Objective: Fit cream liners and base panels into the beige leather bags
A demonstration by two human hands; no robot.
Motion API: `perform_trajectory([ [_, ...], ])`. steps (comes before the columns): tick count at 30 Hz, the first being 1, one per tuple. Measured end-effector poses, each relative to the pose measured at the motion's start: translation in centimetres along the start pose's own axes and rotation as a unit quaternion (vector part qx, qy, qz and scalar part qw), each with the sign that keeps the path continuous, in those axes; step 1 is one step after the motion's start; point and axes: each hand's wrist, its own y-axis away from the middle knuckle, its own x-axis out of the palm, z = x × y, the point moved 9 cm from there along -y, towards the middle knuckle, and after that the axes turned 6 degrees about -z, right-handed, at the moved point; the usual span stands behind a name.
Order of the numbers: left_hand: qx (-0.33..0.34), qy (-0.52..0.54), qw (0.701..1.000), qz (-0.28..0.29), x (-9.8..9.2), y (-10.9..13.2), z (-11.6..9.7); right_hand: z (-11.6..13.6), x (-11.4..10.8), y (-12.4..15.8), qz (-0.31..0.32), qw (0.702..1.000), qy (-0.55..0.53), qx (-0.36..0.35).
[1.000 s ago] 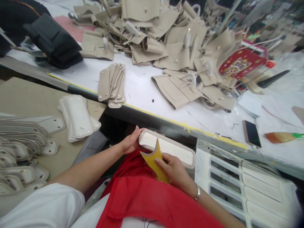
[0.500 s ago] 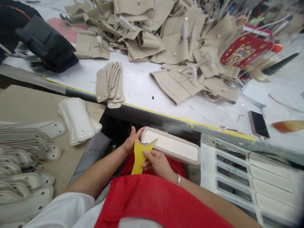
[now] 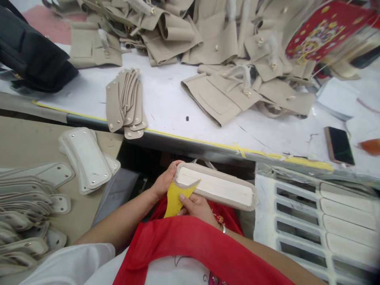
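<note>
We have the long beige piece (image 3: 249,198) in front of our red apron (image 3: 178,245), just on the near side of the white table (image 3: 166,103), with its white face showing to us. Our left hand (image 3: 164,181) holds it by its left end. Our right hand (image 3: 198,208) pinches a yellow card (image 3: 173,201) between thumb and fingers; the card's notched end overlaps the white face, though we cannot tell whether they touch. To our left, white strips (image 3: 90,160) with holes near their ends lie on a tan board (image 3: 38,138). To our right stands a pale slotted rack (image 3: 265,221). Along the table's near edge we see a fanned stack of beige strips (image 3: 124,101) on the left and a phone (image 3: 341,146) on the right. Farther off lie beige bags (image 3: 212,95) in a heap, with a black bag (image 3: 31,51) at far left.
</note>
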Motion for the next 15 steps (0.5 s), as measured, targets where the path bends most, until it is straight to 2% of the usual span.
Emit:
perform_trajectory([
  [8,0.058,-0.112,0.992,-0.024,1.5,0.6,-2.0,-1.2,-1.4,0.7,-0.052,0.998,-0.013,-0.021],
  [12,0.069,-0.286,0.955,-0.028,1.3,0.4,-3.2,-1.0,-1.4,1.0,-0.067,0.994,-0.068,-0.052],
  [15,0.086,-0.372,0.924,-0.003,1.7,0.4,-4.6,-1.0,-0.7,1.7,-0.063,0.991,-0.102,-0.062],
])
